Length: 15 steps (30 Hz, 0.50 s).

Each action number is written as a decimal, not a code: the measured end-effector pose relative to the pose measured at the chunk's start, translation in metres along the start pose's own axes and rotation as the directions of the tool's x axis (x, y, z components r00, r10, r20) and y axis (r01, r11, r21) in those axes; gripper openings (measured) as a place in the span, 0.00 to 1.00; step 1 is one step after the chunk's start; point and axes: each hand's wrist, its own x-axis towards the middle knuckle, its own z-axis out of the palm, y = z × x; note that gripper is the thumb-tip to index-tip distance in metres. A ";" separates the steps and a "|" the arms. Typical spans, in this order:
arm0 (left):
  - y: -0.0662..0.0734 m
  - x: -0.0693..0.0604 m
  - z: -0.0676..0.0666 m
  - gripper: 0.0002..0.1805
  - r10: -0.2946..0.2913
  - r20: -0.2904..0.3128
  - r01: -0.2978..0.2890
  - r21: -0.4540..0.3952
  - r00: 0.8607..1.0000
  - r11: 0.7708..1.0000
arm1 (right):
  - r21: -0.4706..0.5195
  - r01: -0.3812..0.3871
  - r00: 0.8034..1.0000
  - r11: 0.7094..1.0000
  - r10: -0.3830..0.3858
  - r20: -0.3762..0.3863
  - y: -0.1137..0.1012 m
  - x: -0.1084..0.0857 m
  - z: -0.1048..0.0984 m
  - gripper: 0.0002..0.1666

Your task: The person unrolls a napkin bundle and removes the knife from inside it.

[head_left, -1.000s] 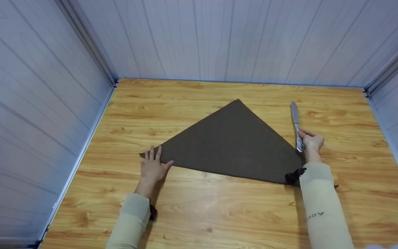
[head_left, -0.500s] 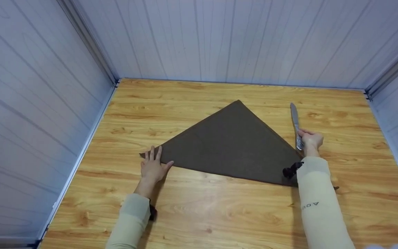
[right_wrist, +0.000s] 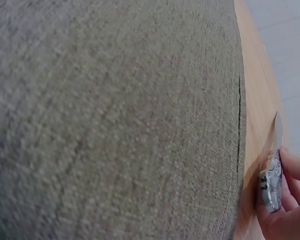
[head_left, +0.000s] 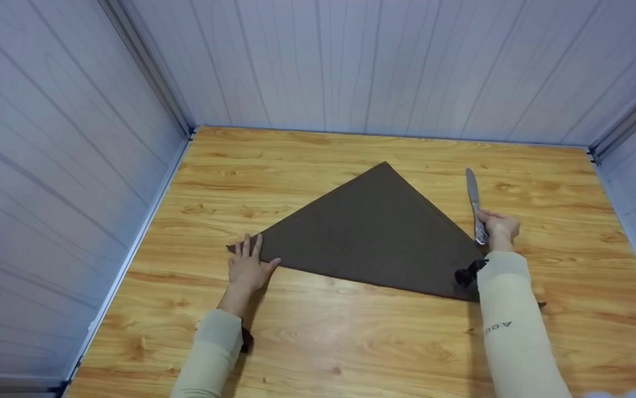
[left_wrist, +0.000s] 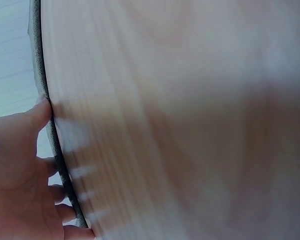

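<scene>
A dark brown cloth (head_left: 362,232) lies folded in a triangle, its peak pointing to the far side. My left hand (head_left: 248,271) rests on its left corner with fingers spread and straight. In the left wrist view, the thumb and fingertips of that hand (left_wrist: 20,170) lie along the cloth's edge (left_wrist: 39,55). My right hand (head_left: 501,228) pinches a table knife (head_left: 472,190) by its patterned silver handle, just beyond the cloth's right edge. The blade points away from me. In the right wrist view, the knife's handle (right_wrist: 273,182) sits between thumb and fingers, beside the cloth (right_wrist: 130,120).
The wooden tabletop (head_left: 329,337) has a pale panel wall (head_left: 345,66) at the back, with further panels at left and right. My right sleeve (head_left: 516,326) covers part of the cloth's right corner, whose tip pokes out beyond it.
My right hand has shifted slightly left and toward me with the knife. The left hand stays on the cloth's corner. The head view has shifted a little.
</scene>
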 end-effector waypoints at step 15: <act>0.002 0.000 -0.002 0.42 0.001 -0.004 -0.001 0.004 1.000 1.000 | 0.312 -0.089 0.993 0.946 0.058 0.107 -0.004 -0.006 -0.005 0.09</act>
